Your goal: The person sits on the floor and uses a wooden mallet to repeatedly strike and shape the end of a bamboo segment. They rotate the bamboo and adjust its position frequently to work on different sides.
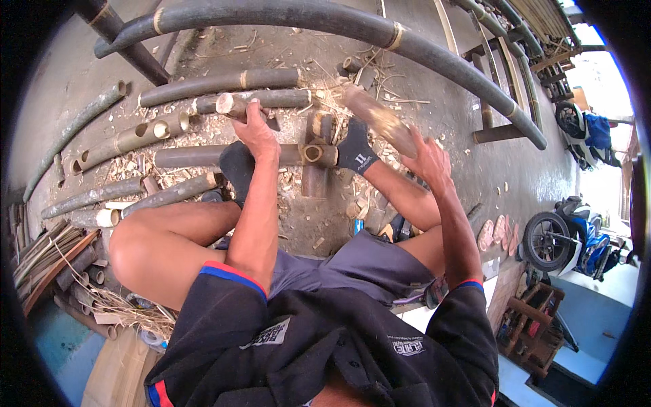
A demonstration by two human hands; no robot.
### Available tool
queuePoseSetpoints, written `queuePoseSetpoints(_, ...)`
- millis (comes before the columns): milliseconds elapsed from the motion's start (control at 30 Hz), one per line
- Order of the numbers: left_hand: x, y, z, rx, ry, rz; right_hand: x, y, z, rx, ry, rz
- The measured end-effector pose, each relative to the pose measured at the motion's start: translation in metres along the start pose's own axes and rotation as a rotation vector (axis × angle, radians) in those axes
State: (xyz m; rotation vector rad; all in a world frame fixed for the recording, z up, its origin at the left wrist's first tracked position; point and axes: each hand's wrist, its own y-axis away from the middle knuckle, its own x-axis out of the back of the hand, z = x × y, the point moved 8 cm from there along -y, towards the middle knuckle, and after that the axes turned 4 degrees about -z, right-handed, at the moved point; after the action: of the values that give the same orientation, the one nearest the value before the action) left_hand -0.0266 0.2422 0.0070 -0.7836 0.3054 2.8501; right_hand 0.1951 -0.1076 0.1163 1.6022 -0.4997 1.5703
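Observation:
My left hand (258, 132) is wrapped around a short, thick round wooden piece (232, 106) with a pale, battered end. A dark flat part shows beside the fingers; whether it belongs to that piece I cannot tell. In my right hand (430, 163) is a wooden club (381, 121), slightly blurred, its thick end pointing up and left. Below and between the hands lies a dark bamboo pole (224, 155) crossing a shorter upright bamboo piece (316, 182), with an opening near their crossing. My black-covered feet rest against the pole on either side.
A long curved bamboo rail (271, 15) spans the far side. Bamboo lengths lie left, including a pole with round holes (129, 139). Wood chips (196, 159) litter the floor. Split strips (51, 264) are piled lower left; sandals (500, 230) and a motorbike (569, 237) stand right.

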Motion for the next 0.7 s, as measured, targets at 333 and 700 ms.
queuePoseSetpoints(333, -0.056, 0.015, -0.019, -0.323, -1.437, -0.704, -0.102, 0.002, 0.094, -0.326, -0.081, -0.022)
queuePoseSetpoints(700, 0.012, -0.050, -0.054, -0.631, -1.892, -0.892, 0.061, 0.185, 0.127, -0.342, -0.806, 0.854)
